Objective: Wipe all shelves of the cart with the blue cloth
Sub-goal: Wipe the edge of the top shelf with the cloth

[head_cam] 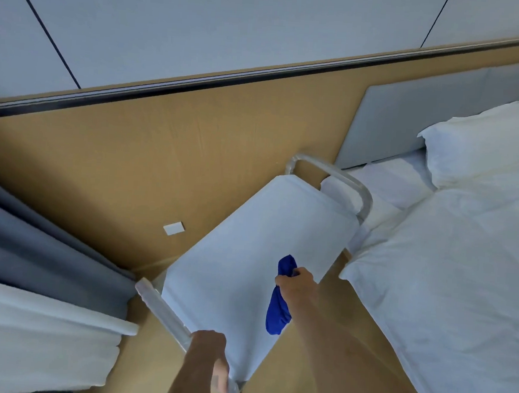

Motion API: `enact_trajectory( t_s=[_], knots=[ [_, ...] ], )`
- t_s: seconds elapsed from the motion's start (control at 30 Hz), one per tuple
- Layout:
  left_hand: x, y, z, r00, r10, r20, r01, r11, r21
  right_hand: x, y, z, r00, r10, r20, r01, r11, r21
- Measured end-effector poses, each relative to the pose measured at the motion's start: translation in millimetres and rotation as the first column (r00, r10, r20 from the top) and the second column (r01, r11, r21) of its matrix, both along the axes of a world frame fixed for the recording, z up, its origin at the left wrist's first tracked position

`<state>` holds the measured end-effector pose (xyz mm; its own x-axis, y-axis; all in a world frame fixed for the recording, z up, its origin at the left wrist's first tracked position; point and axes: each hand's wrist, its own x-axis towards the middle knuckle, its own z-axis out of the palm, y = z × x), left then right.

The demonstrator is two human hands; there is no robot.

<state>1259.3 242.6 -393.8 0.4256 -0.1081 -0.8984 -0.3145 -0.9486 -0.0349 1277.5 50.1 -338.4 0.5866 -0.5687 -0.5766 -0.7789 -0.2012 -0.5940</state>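
Blue cloth hangs bunched in the right hand over the cart top shelf.

Soft, light and limp, it likely wipes best wadded under a flat palm; the left hand is curled round the near handle, with the bed beside.
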Motion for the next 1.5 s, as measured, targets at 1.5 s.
enact_trajectory(
  t_s=[1.5],
  knots=[
    [-20.4, -151.5, -116.3, 0.153, 0.979, -0.135, -0.884, 0.075, -0.462, -193.8, -115.6, -155.5, 0.970, 0.019, -0.243, -0.111, 0.921, -0.373]
  ],
)
